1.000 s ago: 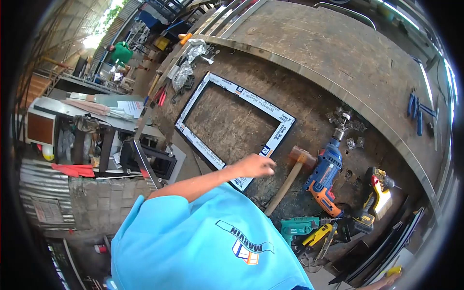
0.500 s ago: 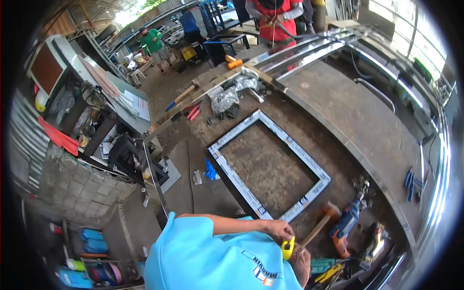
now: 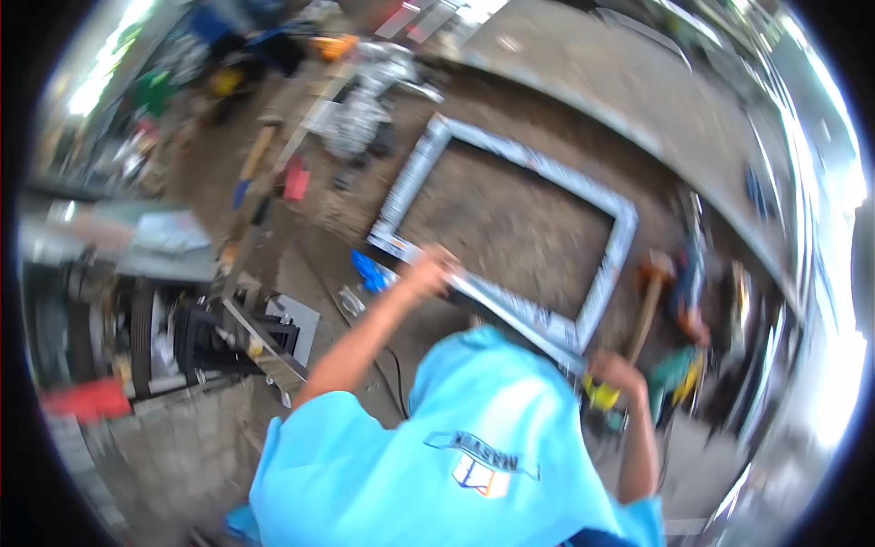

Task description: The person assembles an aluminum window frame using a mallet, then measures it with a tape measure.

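Observation:
A rectangular frame (image 3: 622,242), wrapped in printed pale film, lies on the worktable. My left hand (image 3: 432,272) is closed at its near-left side, seemingly pinching the end of a pale strip, the tape blade (image 3: 519,326). This blade runs along the frame's near side towards my right hand (image 3: 616,372). There, by the near-right corner, my right hand is closed on a yellow tape measure (image 3: 601,394). A hammer (image 3: 645,319) lies just beyond that hand. Motion blur hides the finger details.
Right of the frame lie a blue power drill (image 3: 690,283), a green tool (image 3: 673,369) and a grinder-like tool (image 3: 740,296). Crumpled plastic wrap (image 3: 351,128) and a red-handled tool (image 3: 296,179) lie at the far left. A blue scrap (image 3: 371,271) sits by the near-left corner.
My hands have moved apart. The left went left along the frame, and the tape blade now stretches between them. The view has turned and shifted, with blur.

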A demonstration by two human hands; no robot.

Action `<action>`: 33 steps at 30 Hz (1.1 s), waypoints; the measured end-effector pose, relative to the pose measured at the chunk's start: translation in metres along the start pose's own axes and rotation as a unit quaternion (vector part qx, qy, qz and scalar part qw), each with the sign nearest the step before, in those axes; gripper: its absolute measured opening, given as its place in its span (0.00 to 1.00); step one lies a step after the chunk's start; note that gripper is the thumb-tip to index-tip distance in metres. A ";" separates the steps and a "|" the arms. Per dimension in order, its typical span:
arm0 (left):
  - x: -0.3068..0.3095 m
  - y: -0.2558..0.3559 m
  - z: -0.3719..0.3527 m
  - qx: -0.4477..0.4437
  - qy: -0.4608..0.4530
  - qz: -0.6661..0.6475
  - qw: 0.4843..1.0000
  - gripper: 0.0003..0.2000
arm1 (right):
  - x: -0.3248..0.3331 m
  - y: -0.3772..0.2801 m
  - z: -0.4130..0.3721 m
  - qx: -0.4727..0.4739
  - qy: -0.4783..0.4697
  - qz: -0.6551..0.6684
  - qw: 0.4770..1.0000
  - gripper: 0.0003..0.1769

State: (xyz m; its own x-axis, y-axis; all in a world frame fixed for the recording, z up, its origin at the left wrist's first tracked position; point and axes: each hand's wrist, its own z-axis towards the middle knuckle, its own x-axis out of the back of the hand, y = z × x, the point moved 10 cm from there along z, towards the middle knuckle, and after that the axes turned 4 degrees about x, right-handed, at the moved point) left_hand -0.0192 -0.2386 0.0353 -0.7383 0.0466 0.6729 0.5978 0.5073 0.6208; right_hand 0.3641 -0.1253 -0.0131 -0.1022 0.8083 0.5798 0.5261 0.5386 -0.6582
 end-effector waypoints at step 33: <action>0.095 -0.274 0.010 0.244 0.224 -0.362 0.871 0.13 | 0.038 0.058 -0.039 -0.338 0.030 -0.103 0.935 0.19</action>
State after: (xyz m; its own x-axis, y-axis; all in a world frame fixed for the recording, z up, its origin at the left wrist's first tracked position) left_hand -0.2563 -0.3651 -0.0747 -0.6060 -0.7226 0.3326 -0.2589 0.5744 0.7765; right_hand 0.4238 -0.0724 -0.0109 -0.2233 0.6784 0.7000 0.9159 0.3918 -0.0876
